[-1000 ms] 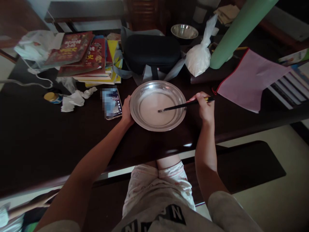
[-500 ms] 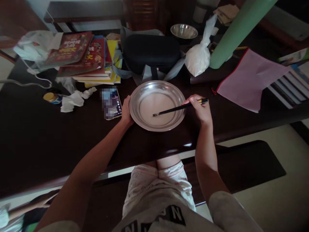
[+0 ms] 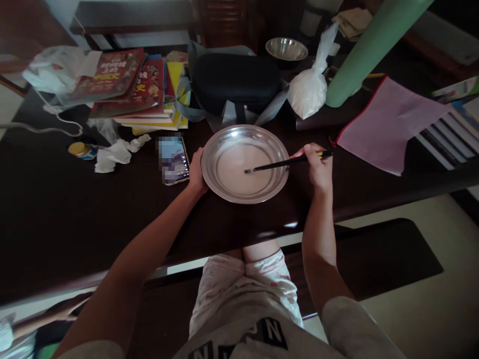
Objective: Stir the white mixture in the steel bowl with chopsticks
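Observation:
A round metal bowl stands on the dark table, with a pale, milky liquid inside. My left hand grips the bowl's left rim, the fingers partly hidden behind it. Black chopsticks are pinched in my right hand, just past the bowl's right rim. They slant across the bowl, and their whitish-coated tips are at the liquid; I cannot tell how deep they reach.
Left of the bowl lies a phone, then crumpled tissue and a small jar. Behind are stacked books, a black case, a knotted bag of white powder, a second metal bowl and a green cylinder.
My right hand has shifted a little to the right, and the chopsticks' tips have moved right and slightly up within the bowl. My left hand stays at the rim.

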The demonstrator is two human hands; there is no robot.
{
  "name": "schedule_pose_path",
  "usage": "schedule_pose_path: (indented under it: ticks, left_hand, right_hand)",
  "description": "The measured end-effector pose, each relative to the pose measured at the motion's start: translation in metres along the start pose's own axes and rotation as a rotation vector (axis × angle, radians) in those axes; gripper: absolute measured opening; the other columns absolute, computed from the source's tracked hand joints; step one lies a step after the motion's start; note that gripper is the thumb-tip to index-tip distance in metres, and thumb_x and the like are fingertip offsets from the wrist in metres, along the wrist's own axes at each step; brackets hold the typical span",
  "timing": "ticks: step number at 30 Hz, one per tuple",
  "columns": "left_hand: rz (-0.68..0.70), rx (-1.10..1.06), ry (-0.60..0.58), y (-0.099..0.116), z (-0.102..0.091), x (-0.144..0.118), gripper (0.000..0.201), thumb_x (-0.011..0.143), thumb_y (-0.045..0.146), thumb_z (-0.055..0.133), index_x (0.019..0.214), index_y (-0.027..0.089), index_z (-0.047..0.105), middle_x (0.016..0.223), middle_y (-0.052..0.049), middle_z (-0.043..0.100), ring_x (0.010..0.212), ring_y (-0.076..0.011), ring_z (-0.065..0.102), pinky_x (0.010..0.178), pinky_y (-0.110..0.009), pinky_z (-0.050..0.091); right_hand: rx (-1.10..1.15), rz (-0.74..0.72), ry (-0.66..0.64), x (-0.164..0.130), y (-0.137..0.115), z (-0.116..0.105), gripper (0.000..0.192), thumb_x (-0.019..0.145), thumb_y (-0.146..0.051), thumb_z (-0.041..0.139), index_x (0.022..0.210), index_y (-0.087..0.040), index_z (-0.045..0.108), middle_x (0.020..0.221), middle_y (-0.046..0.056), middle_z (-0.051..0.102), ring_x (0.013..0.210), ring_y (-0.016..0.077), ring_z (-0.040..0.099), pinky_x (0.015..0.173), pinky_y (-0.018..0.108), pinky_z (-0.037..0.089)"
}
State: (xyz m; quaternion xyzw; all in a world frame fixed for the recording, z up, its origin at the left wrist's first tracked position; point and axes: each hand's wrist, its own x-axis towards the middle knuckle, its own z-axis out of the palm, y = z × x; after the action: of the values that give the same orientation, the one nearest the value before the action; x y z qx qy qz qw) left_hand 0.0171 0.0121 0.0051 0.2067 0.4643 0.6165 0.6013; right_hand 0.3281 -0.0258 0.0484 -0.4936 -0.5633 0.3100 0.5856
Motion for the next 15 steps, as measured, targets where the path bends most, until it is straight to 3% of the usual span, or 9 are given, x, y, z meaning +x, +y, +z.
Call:
schedule_pose_path:
  ticks: [5,10,15]
  left_hand:
    - [-0.016,-0.006,0.041,0.001,0.0006,-0.0008,0.033,0.091,0.052,0.077,0.077,0.025,0.066,0.068,0.001,0.072,0.093,-0.0243,0.08,0.088,-0.033,0.065]
    - [-0.03,-0.02,0.046,0.0034,0.0048,-0.0041,0.031,0.094,0.049,0.075,0.077,0.025,0.066,0.067,0.0,0.071,0.091,-0.0244,0.08,0.085,-0.033,0.065]
    - [-0.017,-0.012,0.067,0.0031,0.0048,-0.0032,0.027,0.094,0.048,0.074,0.08,0.026,0.067,0.067,0.001,0.07,0.088,-0.0229,0.079,0.082,-0.031,0.066]
  right_hand:
    - [-0.009,0.005,-0.103,-0.0001,0.0017,-0.0002,0.054,0.086,-0.077,0.077,0.066,-0.027,0.071,0.066,-0.001,0.076,0.072,0.0206,0.078,0.073,0.036,0.065]
    - [-0.009,0.001,0.002,0.0007,0.0024,-0.0009,0.055,0.091,-0.076,0.072,0.067,-0.027,0.071,0.063,-0.001,0.073,0.07,0.0205,0.079,0.075,0.036,0.065]
    - [0.002,-0.01,-0.118,0.0006,-0.0002,0.001,0.054,0.086,-0.077,0.078,0.067,-0.027,0.073,0.064,-0.002,0.075,0.07,0.02,0.078,0.074,0.036,0.065]
